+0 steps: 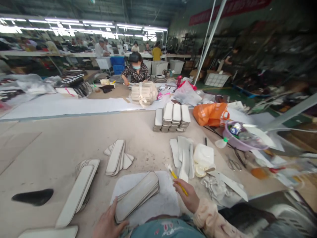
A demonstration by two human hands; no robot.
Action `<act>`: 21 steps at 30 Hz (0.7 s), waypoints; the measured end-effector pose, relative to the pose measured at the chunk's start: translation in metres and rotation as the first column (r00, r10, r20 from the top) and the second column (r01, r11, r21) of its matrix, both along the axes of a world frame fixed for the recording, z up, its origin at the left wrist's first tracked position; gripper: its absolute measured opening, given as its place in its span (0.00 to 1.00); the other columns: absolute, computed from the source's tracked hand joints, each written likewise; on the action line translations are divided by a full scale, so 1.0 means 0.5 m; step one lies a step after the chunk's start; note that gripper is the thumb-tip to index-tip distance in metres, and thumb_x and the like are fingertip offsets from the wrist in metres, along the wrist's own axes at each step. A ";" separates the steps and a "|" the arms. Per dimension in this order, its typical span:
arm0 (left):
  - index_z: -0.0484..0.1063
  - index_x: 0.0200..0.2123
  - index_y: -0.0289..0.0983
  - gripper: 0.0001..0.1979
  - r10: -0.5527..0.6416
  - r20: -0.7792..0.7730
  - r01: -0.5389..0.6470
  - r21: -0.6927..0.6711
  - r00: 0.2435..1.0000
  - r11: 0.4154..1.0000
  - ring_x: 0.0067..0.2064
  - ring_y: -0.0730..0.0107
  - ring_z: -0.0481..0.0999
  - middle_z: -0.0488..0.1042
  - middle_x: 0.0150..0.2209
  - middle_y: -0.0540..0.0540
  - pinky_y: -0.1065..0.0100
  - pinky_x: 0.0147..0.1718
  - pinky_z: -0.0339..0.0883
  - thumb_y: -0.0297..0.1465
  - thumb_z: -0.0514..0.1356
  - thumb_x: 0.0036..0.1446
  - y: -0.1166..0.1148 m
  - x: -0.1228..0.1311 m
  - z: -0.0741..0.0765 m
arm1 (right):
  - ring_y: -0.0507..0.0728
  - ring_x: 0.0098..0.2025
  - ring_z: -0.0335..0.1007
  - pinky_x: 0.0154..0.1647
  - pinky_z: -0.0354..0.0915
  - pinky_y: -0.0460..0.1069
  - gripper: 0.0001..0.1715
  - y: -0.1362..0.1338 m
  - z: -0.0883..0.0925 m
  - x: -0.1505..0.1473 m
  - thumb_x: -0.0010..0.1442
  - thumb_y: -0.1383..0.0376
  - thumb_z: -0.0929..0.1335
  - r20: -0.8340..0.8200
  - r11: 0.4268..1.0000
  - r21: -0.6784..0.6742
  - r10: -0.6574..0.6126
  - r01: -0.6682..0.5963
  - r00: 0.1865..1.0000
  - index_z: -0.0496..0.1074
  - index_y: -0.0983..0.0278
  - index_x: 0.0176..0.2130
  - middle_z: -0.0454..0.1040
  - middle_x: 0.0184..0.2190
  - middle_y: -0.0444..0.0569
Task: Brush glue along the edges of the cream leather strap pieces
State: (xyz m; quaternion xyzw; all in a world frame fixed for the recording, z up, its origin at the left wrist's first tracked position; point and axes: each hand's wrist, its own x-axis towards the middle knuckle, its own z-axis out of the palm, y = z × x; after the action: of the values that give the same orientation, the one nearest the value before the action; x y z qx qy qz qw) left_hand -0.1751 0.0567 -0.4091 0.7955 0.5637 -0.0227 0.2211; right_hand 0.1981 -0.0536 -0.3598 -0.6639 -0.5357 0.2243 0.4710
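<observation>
A small brush with a yellow handle [183, 189] is in my right hand [189, 196], its pale bristles pointing up and away from me. In front of me a fanned stack of long white pieces with rounded ends [138, 196] lies on a white sheet [168, 198]. My left hand [109, 219] rests at the near left end of this stack, thumb and forefinger spread along its edges. Past the brush tip are several loose pale strips [183, 153] and a white plastic container [203, 155], cut open at the top.
More white pieces lie in stacks to the left [79, 188] and farther off [116, 157], with neat piles [172, 115] behind. A dark curved piece [33, 197], scissors [234, 163], a purple basin [244, 142] and an orange bag [210, 114] are around. A co-worker [136, 71] sits opposite.
</observation>
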 end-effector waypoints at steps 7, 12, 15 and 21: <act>0.70 0.50 0.44 0.20 -0.352 0.125 0.327 0.183 0.928 0.927 0.55 0.55 0.68 0.72 0.52 0.43 0.56 0.57 0.61 0.42 0.52 0.57 0.013 0.203 0.075 | 0.59 0.42 0.72 0.44 0.68 0.53 0.08 -0.111 0.012 0.093 0.62 0.66 0.63 0.150 0.955 0.162 -0.274 0.249 0.950 0.71 0.59 0.41 0.75 0.37 0.51; 0.71 0.49 0.43 0.19 -0.718 0.200 0.723 0.059 0.667 0.689 0.54 0.57 0.68 0.72 0.50 0.43 0.56 0.56 0.61 0.29 0.51 0.55 -0.019 0.481 0.066 | 0.58 0.38 0.71 0.39 0.68 0.52 0.07 -0.183 0.038 0.121 0.62 0.66 0.62 0.193 0.939 0.129 -0.339 0.319 0.921 0.69 0.58 0.39 0.74 0.33 0.50; 0.70 0.50 0.42 0.24 -0.821 0.108 0.826 -0.008 0.561 0.563 0.58 0.56 0.64 0.69 0.54 0.43 0.56 0.59 0.57 0.25 0.53 0.49 -0.027 0.613 0.010 | 0.56 0.34 0.71 0.35 0.68 0.49 0.07 -0.227 0.048 0.133 0.62 0.67 0.61 0.241 0.927 0.111 -0.375 0.358 0.895 0.67 0.57 0.37 0.73 0.31 0.48; 0.73 0.47 0.40 0.23 -0.905 -0.092 0.903 -0.076 0.416 0.423 0.55 0.50 0.67 0.69 0.53 0.37 0.51 0.56 0.59 0.24 0.55 0.45 0.010 0.784 -0.118 | 0.53 0.26 0.71 0.26 0.66 0.44 0.07 -0.301 0.007 0.198 0.60 0.66 0.61 0.425 0.889 0.198 -0.457 0.412 0.781 0.66 0.58 0.31 0.73 0.24 0.45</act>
State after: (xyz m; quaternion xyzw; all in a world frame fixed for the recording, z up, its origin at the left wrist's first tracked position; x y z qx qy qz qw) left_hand 0.2168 0.0618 -0.4683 0.9691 0.0598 -0.1892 0.1462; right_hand 0.2970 -0.2043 -0.3564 -0.7804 -0.4741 -0.0798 0.3999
